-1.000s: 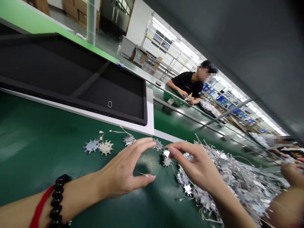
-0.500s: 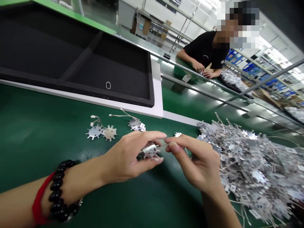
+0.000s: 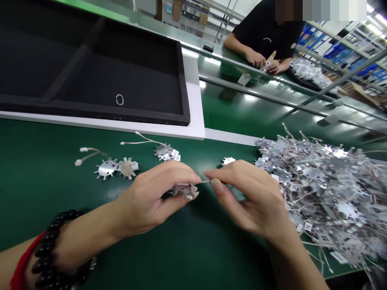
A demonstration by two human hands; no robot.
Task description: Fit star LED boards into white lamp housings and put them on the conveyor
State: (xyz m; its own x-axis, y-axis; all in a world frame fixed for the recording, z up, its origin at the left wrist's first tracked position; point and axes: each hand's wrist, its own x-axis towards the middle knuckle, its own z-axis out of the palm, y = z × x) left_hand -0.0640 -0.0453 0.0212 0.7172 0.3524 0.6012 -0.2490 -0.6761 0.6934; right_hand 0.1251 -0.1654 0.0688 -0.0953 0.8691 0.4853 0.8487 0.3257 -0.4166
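Note:
My left hand [image 3: 151, 197] holds a silver toothed metal disc [image 3: 185, 191] between thumb and fingers, seen nearly edge-on and partly hidden by them. A thin pale wire [image 3: 205, 181] runs from this disc to my right hand [image 3: 254, 197], whose thumb and forefinger pinch its far end. Beyond my left hand, two similar discs lie side by side, a shiny one [image 3: 107, 168] and a duller one [image 3: 127, 168], with white-plugged leads. Another wired disc [image 3: 163, 151] rests nearer the middle. Just past my right fingers, one more disc [image 3: 227, 161] is partly covered.
A large heap of toothed discs with wires [image 3: 326, 193] spreads over the right of the green table [image 3: 181, 249]. At the back left stands a black divided tray [image 3: 136, 72] on a white board [image 3: 195, 100]. Across the bench, a person in black [image 3: 266, 36] handles small parts.
The disc in my left hand has turned more edge-on, and the wire is now stretched straight between my hands. The view has shifted, moving the tray and loose discs toward the left.

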